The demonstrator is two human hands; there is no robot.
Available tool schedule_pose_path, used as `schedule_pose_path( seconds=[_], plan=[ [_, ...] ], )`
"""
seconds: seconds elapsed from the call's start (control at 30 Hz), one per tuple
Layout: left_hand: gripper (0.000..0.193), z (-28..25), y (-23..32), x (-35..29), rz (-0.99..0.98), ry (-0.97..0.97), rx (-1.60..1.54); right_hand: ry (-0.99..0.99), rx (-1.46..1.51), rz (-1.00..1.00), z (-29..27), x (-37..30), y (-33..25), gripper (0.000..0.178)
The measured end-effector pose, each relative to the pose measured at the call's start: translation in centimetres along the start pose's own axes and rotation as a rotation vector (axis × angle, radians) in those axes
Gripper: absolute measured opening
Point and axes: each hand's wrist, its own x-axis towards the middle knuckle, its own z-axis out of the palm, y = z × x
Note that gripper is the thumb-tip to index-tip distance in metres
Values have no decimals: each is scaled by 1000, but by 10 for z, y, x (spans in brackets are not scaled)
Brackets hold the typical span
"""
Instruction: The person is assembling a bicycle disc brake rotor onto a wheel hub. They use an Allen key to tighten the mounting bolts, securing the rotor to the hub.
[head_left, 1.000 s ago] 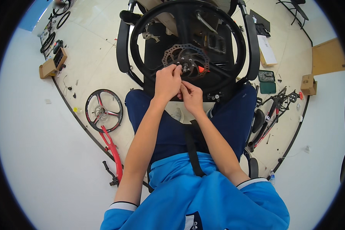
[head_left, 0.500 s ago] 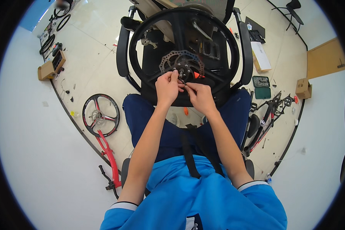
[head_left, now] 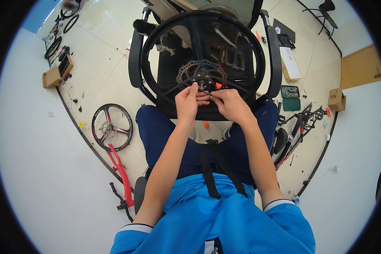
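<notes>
A black spoked bicycle wheel [head_left: 144, 63] lies across a black office chair in front of me. The brake disc [head_left: 183, 73] is bolted round its hub, and the axle [head_left: 202, 84] stands up in the middle. Just on the near side of the axle, my left hand [head_left: 188, 104] is closed, thumb raised and fingers curled toward my other hand. Beside it, my right hand [head_left: 233, 105] pinches a small, thin dark part [head_left: 207, 93] that reaches to the left fingertips. Its exact kind is too small to tell, and the fingers partly cover it.
A three-spoke wheel [head_left: 128, 133] and a red frame [head_left: 123, 174] lie on the floor at left. At right are a dark bike frame [head_left: 299, 127], a green case [head_left: 291, 104] and a white box [head_left: 290, 63]. The chair's armrests [head_left: 273, 59] flank the wheel.
Both hands have drawn slightly toward me and away from the axle, which now shows more fully. My right hand has shifted a little to the right; the thin dark part stays between the fingers.
</notes>
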Motion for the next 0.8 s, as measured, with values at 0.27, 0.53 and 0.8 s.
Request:
schedule_pose_path(
  seconds=[0.27,0.53,0.8],
  plan=[
    [24,3,8,-9,91,87,88,159,59,-7,25,-13,2,14],
    [20,-4,6,-3,228,71,312,327,187,-14,59,-20,12,14],
    [14,-7,11,-16,609,62,847,220,468,180,96,-27,10,15]
  ],
)
